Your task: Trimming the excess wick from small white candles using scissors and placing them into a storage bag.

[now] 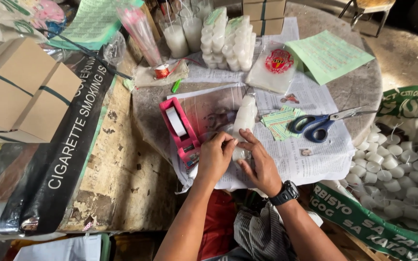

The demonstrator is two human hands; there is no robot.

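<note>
Head view: your two hands meet at the near edge of the table, over the spread newspaper (310,159). Your left hand (215,157) is curled, fingers bent down onto the near end of a clear-wrapped row of small white candles (244,118). Your right hand (260,162), the one with the black wristwatch (286,192), is also closed around that same near end, thumb and forefinger pinching the wrap from the other side. Both hands grip the pack, and neither is clearly nearer, since they share its end.

The pack's long axis runs away from you, from your fingertips up toward the middle of the table, tilting slightly to your right. Only the near end is covered by your hands, and the far end lies free on the paper.

Just to the left of your left hand sits the pink tape dispenser (180,128), touching or almost touching the knuckles; I cannot tell which. The blue-handled scissors (322,123) lie to the right, well apart from your right hand, beside a small stack of green paper labels (279,123). More wrapped candle packs (228,38) stand at the far side of the table, and loose white candles (397,166) fill a sack at your right.
</note>
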